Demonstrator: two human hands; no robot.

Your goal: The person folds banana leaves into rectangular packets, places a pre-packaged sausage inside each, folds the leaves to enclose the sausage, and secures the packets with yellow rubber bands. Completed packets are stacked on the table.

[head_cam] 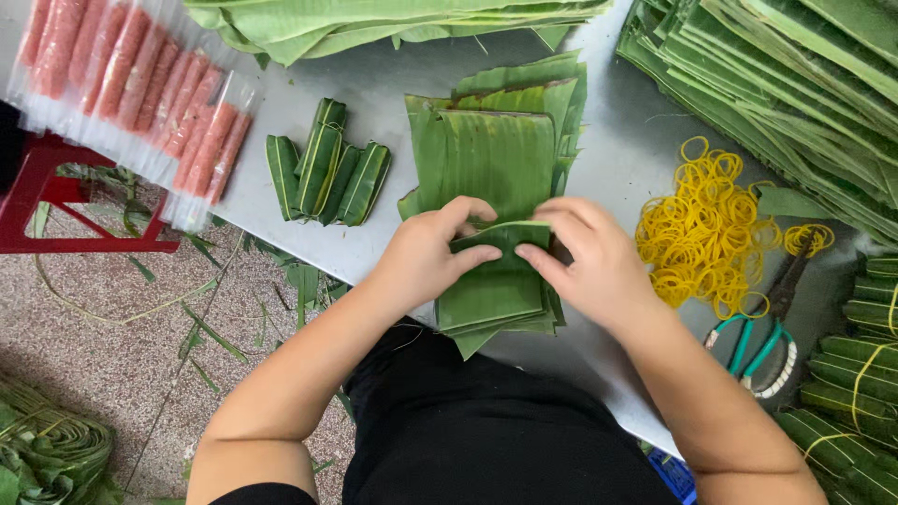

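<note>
Green banana leaf under both hands: the left hand [421, 259] and right hand [591, 262] pinch a folded leaf bundle [498, 236] from either side, fingers curled shut on it, thumbs on top. What sits inside the fold is hidden, hard to say. It rests on a stack of cut leaf sheets [486, 159] at the near edge of the grey table [374, 79]. Left of the stack lie finished wrapped rolls [325, 166]; further left, pink sausages in clear plastic sleeves [140, 89]. To the right, a heap of yellow rubber bands [702, 229], then teal-handled scissors [762, 323], and tied leaf parcels [856, 393].
</note>
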